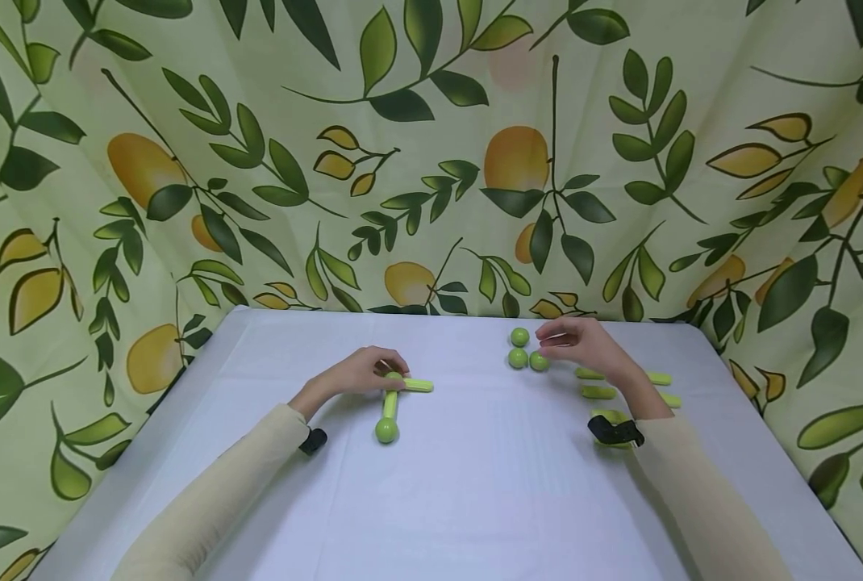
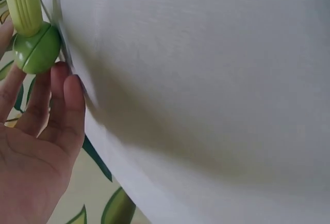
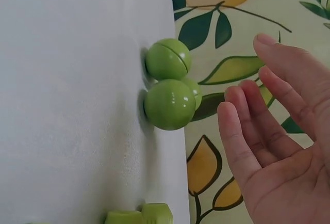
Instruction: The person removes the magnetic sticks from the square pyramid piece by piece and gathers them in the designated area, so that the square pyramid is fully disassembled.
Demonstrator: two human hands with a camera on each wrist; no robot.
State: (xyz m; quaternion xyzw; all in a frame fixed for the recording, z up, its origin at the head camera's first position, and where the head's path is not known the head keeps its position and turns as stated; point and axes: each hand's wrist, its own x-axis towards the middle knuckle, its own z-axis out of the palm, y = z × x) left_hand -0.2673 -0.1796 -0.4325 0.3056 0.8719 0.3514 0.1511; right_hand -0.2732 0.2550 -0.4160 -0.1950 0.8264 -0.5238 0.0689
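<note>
"So, the head view?"
"On a white, cloth-covered worktop [image 1: 475, 500], a person's left hand [image 1: 362, 371] grips a glossy green ball [image 1: 393, 377] where two yellow-green ridged sticks [image 1: 420, 386] meet; another green ball [image 1: 386, 430] ends one stick. The right hand [image 1: 584, 345] hovers beside three clustered green balls [image 1: 518, 357]."
"Left wrist?"
"Fingers [image 2: 75, 92] hold a ball, a stick attached."
"Right wrist?"
"Relaxed, parted fingers near the balls."

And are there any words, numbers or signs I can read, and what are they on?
There are none: no words, labels, brands or numbers can be read on the green balls, light-green sticks, white tabletop or patterned cloth. The cloth's leaves and fruit are just pictures.
</note>
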